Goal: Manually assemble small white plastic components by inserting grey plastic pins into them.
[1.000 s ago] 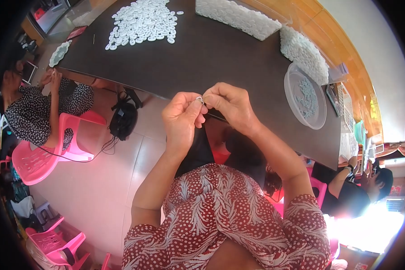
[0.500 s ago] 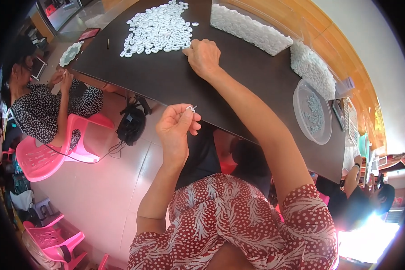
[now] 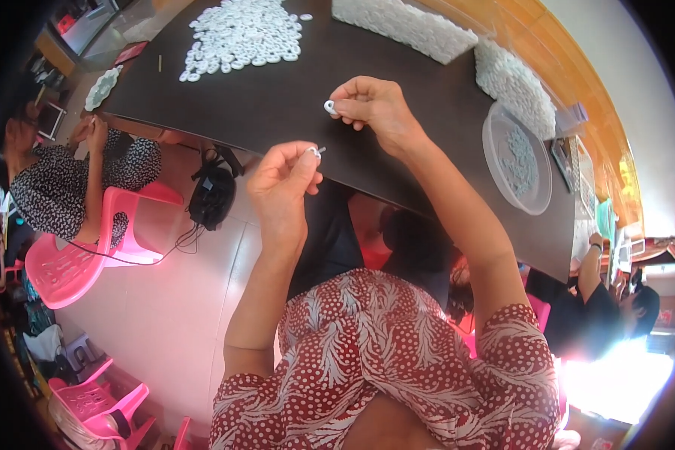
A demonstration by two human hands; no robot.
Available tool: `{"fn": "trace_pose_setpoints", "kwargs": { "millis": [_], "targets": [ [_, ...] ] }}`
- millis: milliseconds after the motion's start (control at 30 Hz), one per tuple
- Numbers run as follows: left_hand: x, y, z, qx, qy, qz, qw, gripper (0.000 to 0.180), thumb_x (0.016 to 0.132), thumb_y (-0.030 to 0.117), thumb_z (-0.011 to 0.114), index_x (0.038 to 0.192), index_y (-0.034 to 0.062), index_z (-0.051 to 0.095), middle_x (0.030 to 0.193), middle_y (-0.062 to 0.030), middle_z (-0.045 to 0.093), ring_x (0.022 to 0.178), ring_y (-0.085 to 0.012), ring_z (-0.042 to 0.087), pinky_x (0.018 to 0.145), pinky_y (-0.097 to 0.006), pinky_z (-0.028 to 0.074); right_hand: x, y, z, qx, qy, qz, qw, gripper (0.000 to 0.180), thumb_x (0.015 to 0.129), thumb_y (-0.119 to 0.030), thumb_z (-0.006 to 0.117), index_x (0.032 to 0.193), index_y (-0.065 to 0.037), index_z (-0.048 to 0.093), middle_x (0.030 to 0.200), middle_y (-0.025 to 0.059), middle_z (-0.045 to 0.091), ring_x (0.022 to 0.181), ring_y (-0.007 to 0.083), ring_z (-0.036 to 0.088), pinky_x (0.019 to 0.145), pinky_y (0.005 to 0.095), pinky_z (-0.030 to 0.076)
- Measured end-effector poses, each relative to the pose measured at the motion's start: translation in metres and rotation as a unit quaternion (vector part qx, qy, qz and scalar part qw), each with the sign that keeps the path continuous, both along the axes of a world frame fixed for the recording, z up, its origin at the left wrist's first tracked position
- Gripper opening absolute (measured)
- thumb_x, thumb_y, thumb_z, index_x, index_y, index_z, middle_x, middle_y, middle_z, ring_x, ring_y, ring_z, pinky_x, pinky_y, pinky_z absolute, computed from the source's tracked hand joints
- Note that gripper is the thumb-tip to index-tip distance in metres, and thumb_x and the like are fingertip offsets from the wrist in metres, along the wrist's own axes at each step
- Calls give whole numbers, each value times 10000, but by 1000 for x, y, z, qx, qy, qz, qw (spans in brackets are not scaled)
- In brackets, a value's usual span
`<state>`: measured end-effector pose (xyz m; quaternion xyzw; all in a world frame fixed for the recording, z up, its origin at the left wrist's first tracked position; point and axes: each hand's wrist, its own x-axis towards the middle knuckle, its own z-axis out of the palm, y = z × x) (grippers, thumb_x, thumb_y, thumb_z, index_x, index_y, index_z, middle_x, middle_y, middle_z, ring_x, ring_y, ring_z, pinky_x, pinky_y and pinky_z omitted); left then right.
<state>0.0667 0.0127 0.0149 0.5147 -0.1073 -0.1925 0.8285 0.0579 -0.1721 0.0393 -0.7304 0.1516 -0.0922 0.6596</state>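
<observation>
My left hand (image 3: 283, 184) is closed at the table's near edge, pinching a small white piece (image 3: 314, 151) with a thin greyish pin sticking out to the right. Further right and a little higher, over the table, my right hand (image 3: 379, 112) grips a white oval ring piece (image 3: 330, 107) between thumb and forefinger. The two pieces are apart from each other. On the far left part of the dark table (image 3: 420, 97) lies a spread pile of similar white oval pieces (image 3: 241, 41), with one loose piece (image 3: 306, 16) at its right.
Clear boxes of white pieces (image 3: 405, 30) line the back. At right stands a round clear tub (image 3: 493, 150) holding small grey-blue parts, beside a phone (image 3: 561, 166) and white basket (image 3: 581, 180). A person sits left on a pink chair (image 3: 67, 270); another person's arm (image 3: 591, 262) shows at right.
My right hand has come back from the pile's edge toward my left hand, now with a white oval ring piece in its fingers. The left hand keeps its small white piece.
</observation>
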Motion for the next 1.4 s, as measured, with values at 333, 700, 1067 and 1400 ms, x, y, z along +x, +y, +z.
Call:
{"fn": "trace_pose_setpoints", "kwargs": {
  "millis": [333, 700, 1067, 1400],
  "targets": [
    [-25, -24, 5, 2, -30, -18, 999, 122, 844, 10, 608, 958, -31, 621, 791, -51, 609, 600, -77, 534, 510, -185, 414, -69, 10, 8, 98, -30, -44, 994, 167, 790, -57, 653, 933, 29, 649, 752, 66, 637, 639, 82, 536, 545, 199, 415],
    [-38, -26, 6, 26, -41, -32, 998, 126, 839, 25, 617, 939, -51, 613, 779, -71, 616, 585, -86, 530, 492, -189, 406, -82, 20, 4, 48, -74, -64, 994, 152, 771, -82, 669, 883, 21, 667, 729, 48, 637, 633, 79, 544, 558, 206, 433],
    [-40, -27, 1, 4, -50, -16, 999, 131, 842, 45, 620, 943, -38, 612, 789, -44, 608, 610, -62, 527, 516, -173, 413, -85, 29, 5, 5, -86, -62, 994, 125, 787, -47, 651, 890, 23, 661, 734, 24, 628, 653, 61, 535, 574, 199, 430],
    [-47, -29, -3, -5, -45, -9, 999, 129, 851, 47, 618, 956, -28, 609, 791, -22, 589, 616, -59, 525, 526, -178, 422, -90, 40, 0, -63, -105, -113, 986, 92, 802, -19, 622, 865, 35, 658, 727, 35, 638, 678, 62, 556, 600, 215, 456]
  ]
}}
